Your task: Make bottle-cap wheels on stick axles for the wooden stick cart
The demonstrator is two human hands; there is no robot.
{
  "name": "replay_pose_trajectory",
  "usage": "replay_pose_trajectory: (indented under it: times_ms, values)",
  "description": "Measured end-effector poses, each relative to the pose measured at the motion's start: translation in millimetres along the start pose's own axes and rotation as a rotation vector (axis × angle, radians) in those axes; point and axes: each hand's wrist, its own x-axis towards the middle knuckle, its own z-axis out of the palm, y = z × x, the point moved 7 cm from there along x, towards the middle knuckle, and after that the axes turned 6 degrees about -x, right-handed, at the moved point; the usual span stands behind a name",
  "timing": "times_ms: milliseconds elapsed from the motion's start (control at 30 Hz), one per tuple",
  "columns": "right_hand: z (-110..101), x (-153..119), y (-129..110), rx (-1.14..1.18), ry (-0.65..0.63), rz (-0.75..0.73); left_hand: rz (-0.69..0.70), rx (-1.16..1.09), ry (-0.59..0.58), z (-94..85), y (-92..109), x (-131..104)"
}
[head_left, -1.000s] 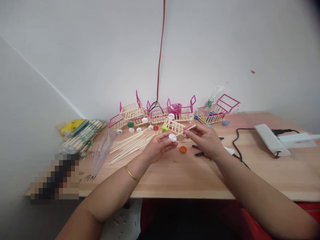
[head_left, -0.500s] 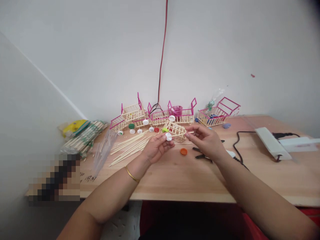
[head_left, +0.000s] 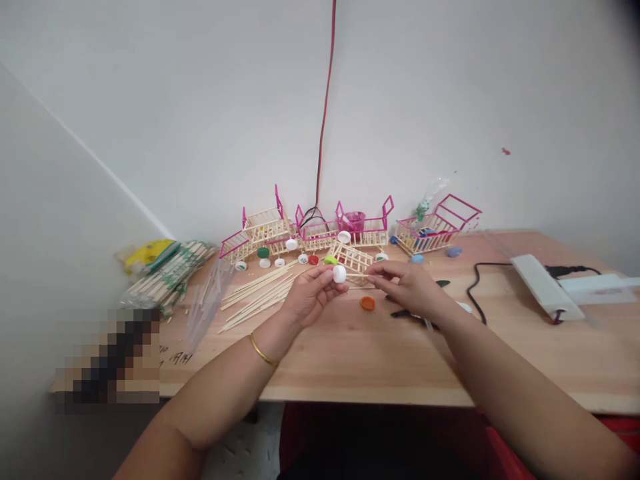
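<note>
Between the fingertips of my left hand point(head_left: 311, 297) is a white bottle cap point(head_left: 339, 273). My right hand point(head_left: 409, 287) pinches a thin wooden stick point(head_left: 356, 275), and the stick's other end meets the cap. Whether the stick goes into the cap or only touches it I cannot tell. Just behind my hands lies a small frame of wooden sticks point(head_left: 353, 257), with a yellow-green cap point(head_left: 331, 261) at its left side. An orange cap point(head_left: 367, 303) rests on the table below my right fingertips.
Several stick carts point(head_left: 265, 227) with magenta edges and cap wheels line the wall. Loose sticks point(head_left: 257, 297) and bagged sticks point(head_left: 173, 270) lie left. Black-handled pliers point(head_left: 400, 314) sit partly under my right hand. A white power strip point(head_left: 546, 287) with a black cord is at right.
My right hand has shifted slightly left and down along the stick, which now lies more level. The white cap has turned a little in my left fingers.
</note>
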Motion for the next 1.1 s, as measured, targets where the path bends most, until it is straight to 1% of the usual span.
replay_pose_trajectory:
  times_ms: [67,133,267,500,667,933,1100]
  values:
    - [5,0,0,0.005,-0.060,-0.013,-0.013,0.003,0.000,0.2,0,0]
    - [6,0,0,0.003,-0.077,-0.024,-0.035,0.011,-0.007,1.1,-1,-1]
    - [7,0,1,-0.013,-0.062,-0.039,-0.067,0.022,-0.028,3.0,-3,-2]
    - [7,-1,0,-0.030,-0.036,-0.092,-0.066,0.029,-0.011,2.7,-4,-1]
    - [5,-1,-3,-0.037,-0.024,-0.101,-0.073,0.029,-0.025,4.0,-4,-2]
    - [6,-1,0,-0.008,-0.021,-0.051,-0.100,-0.015,-0.101,9.6,-6,-3]
    - [7,-1,0,-0.003,-0.026,-0.060,-0.121,-0.012,-0.110,9.6,-7,-4]
